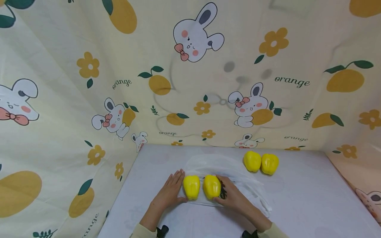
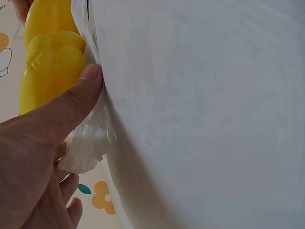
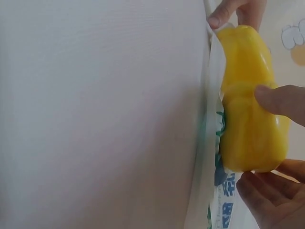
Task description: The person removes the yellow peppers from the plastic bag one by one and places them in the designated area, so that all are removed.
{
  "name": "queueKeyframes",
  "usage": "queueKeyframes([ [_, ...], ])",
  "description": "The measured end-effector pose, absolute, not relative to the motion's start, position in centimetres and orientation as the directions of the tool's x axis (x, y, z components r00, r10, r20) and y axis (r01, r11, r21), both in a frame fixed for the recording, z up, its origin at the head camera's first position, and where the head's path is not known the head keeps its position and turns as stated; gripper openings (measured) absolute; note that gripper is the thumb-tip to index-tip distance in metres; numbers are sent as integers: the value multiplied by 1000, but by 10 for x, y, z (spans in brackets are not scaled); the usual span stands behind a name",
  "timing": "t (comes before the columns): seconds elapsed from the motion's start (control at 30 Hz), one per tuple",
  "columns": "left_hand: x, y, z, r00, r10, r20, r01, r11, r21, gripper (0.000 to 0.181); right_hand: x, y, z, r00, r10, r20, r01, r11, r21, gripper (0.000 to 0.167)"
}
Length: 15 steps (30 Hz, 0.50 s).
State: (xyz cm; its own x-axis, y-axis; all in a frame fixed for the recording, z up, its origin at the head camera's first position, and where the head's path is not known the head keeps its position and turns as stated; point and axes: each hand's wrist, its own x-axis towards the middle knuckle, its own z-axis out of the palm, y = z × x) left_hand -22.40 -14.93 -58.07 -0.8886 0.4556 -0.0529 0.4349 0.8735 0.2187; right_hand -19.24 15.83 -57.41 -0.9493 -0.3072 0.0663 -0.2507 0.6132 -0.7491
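1. Two on the white plastic bag (image 1: 259,195): left pepper (image 1: 191,187) at 9 o'clock of right pepper (image 1: 212,187), narrow gap between
2. Two more off it: third pepper (image 1: 252,161) and fourth pepper (image 1: 270,164), side by side on the table (image 1: 312,198), roughly 2 o'clock from the bag
3. Left hand (image 1: 171,191): fingers nearly straight, lying at the left pepper's 9 o'clock side, thumb spread to about 7 o'clock by the bag edge; no grip visible, can't tell if it presses the pepper
4. Right hand (image 1: 233,195): part-curled round the right pepper, fingers at 1 o'clock, thumb at 5
5. Step looks like settling the right pepper beside its neighbour. I'd use the left hand as a stop and ease the right one toward 9 o'clock, low
6. Glossy skin probably slips: spread the fingertips, don't squeeze
7. Thin film may drag or bunch, so lift slightly rather than slide; let go only once it sits steady
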Motion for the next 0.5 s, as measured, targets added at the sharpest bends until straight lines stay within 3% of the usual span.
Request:
queueKeyframes([
  [0.5,-222,-148,-579,-891,451,-55,431,877,211,116,-186,173,-571,-972,-227,67,-196,615,-764,94],
])
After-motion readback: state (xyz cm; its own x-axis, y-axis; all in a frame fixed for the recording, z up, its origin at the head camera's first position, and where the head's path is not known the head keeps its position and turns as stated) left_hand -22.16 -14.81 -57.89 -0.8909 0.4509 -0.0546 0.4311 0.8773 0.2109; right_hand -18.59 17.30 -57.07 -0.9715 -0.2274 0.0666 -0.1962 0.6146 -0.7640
